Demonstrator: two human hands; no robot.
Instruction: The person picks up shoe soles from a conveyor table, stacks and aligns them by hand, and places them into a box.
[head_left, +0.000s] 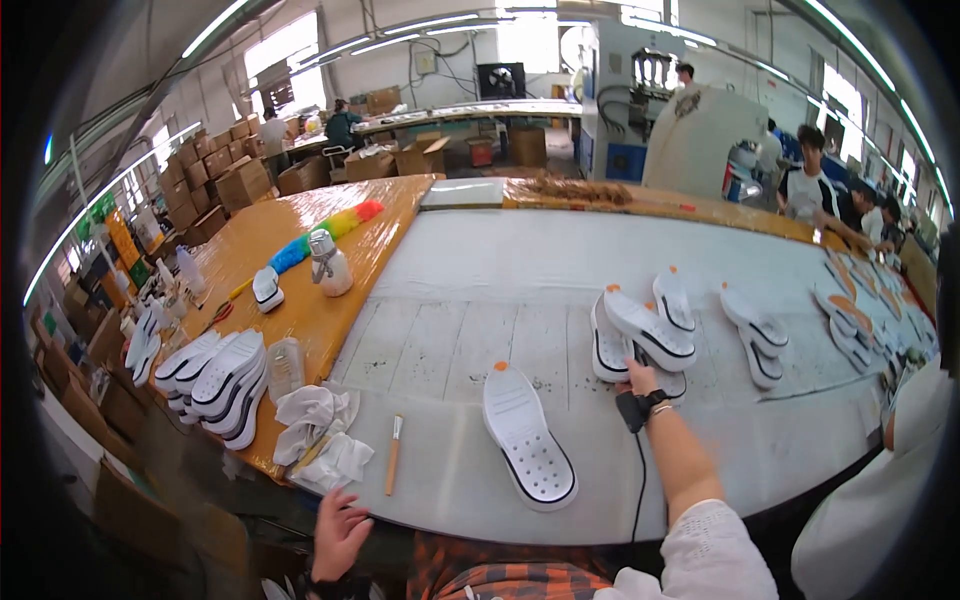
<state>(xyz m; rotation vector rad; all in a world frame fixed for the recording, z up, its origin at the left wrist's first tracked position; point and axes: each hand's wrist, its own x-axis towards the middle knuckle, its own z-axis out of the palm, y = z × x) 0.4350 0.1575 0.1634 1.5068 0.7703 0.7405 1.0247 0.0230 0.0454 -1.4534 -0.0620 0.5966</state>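
My right hand reaches forward and pinches the near edge of a white shoe sole in a small group on the right of the worktable. A second white sole lies across it, and another sole sits just behind. My left hand hovers by the table's front edge, fingers apart, holding nothing. Between my hands a single white sole lies flat, with holes in its heel half, a dark line around its side and an orange tab at the toe. A wooden-handled brush lies left of it.
A crumpled white cloth, stacked soles, a metal-topped bottle and a rainbow duster occupy the left side. More soles lie at right, where a co-worker stands beyond. A black cable trails from my right wrist.
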